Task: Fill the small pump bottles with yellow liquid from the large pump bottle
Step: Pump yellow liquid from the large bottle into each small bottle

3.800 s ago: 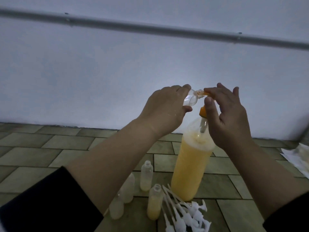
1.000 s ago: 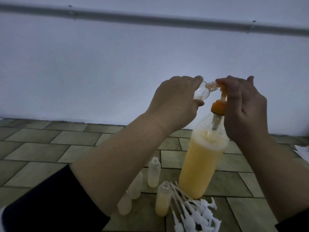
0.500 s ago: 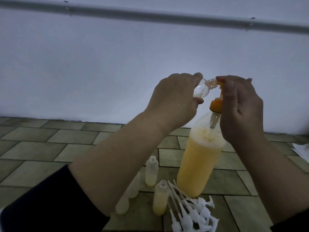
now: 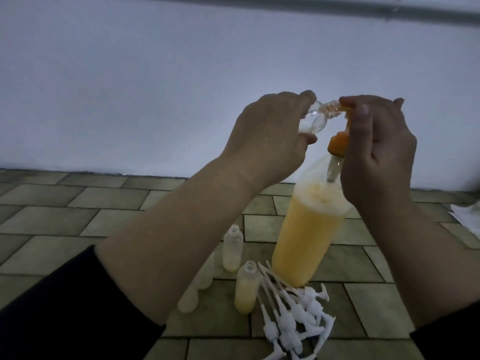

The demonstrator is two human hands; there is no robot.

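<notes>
A large clear bottle of yellow liquid (image 4: 306, 235) stands on the tiled floor, topped by an orange pump (image 4: 337, 142). My left hand (image 4: 265, 141) grips a small clear bottle (image 4: 135, 118), tilted on its side with its mouth at the pump's orange spout (image 4: 423, 109). My right hand (image 4: 379, 152) holds the pump head, fingers curled over the top. Little liquid shows inside the held bottle.
On the floor near the large bottle stand small bottles: one partly yellow (image 4: 245, 287), one pale (image 4: 233, 249), others half hidden behind my left forearm. A heap of white pump tops (image 4: 296, 313) lies in front. White paper (image 4: 467, 216) sits at the right edge.
The orange pump head has risen and dipped between frames under my right hand. The small bottle stays at the spout, and the view has shifted slightly.
</notes>
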